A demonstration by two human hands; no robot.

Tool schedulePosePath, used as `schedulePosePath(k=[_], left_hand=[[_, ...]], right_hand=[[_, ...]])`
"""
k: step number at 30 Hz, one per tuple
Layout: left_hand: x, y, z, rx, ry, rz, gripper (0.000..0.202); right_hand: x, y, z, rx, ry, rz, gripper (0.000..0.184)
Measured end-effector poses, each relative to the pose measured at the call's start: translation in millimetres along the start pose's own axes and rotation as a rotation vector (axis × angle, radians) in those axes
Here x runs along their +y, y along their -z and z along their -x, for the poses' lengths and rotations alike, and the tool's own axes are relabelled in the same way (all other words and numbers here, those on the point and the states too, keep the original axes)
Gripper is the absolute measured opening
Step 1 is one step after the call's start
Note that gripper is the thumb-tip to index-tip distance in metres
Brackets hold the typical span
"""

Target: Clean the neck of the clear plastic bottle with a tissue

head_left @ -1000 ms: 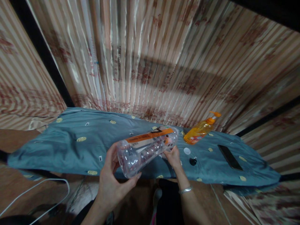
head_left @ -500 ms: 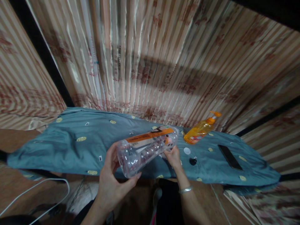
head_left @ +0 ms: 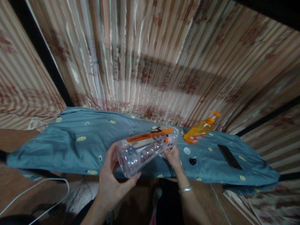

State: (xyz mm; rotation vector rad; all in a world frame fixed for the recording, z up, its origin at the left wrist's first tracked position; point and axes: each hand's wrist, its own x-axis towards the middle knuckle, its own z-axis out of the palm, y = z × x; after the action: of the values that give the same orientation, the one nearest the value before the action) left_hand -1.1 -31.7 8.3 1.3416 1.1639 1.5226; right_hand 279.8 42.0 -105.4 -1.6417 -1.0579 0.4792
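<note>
A large clear plastic bottle (head_left: pixel 142 156) with an orange and white label lies tilted across the middle of the view, held above the cloth-covered table. My left hand (head_left: pixel 114 178) is wrapped round its near, left end, thumb underneath and fingers behind. Against the underside near the far, right end is my right hand (head_left: pixel 172 156), with a silver bangle at its wrist; its fingers are partly hidden behind the bottle. Just right of that hand, a white round disc (head_left: pixel 187 150) and a small black object (head_left: pixel 192 161) rest on the cloth.
An orange pump bottle (head_left: pixel 199 131) of yellow liquid stands at the table's back right. A black phone (head_left: pixel 229 157) lies at the right on the blue-green cloth (head_left: pixel 70 150). Striped curtains (head_left: pixel 140 62) hang behind, between dark poles. A white cable (head_left: pixel 53 179) loops below the left front edge.
</note>
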Motion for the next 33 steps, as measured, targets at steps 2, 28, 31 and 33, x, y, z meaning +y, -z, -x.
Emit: schedulePosePath(k=[2, 28, 31, 33], left_hand=[[1.0, 0.0, 0.0, 0.0, -0.01, -0.003, 0.084], [-2.6, 0.8, -0.1, 0.002, -0.012, 0.007, 0.086], [-2.3, 0.4, 0.2, 0.006, -0.014, 0.006, 0.086], [-1.5, 0.0, 0.3, 0.01, -0.016, 0.004, 0.085]], right_hand=[[-0.2, -0.2, 0.0, 0.002, 0.003, 0.001, 0.051], [-0.6, -0.3, 0.3, 0.005, 0.012, -0.001, 0.051], [-1.8, -0.4, 0.5, 0.002, 0.006, -0.005, 0.052], [-1.8, -0.7, 0.5, 0.0, 0.009, 0.0, 0.053]])
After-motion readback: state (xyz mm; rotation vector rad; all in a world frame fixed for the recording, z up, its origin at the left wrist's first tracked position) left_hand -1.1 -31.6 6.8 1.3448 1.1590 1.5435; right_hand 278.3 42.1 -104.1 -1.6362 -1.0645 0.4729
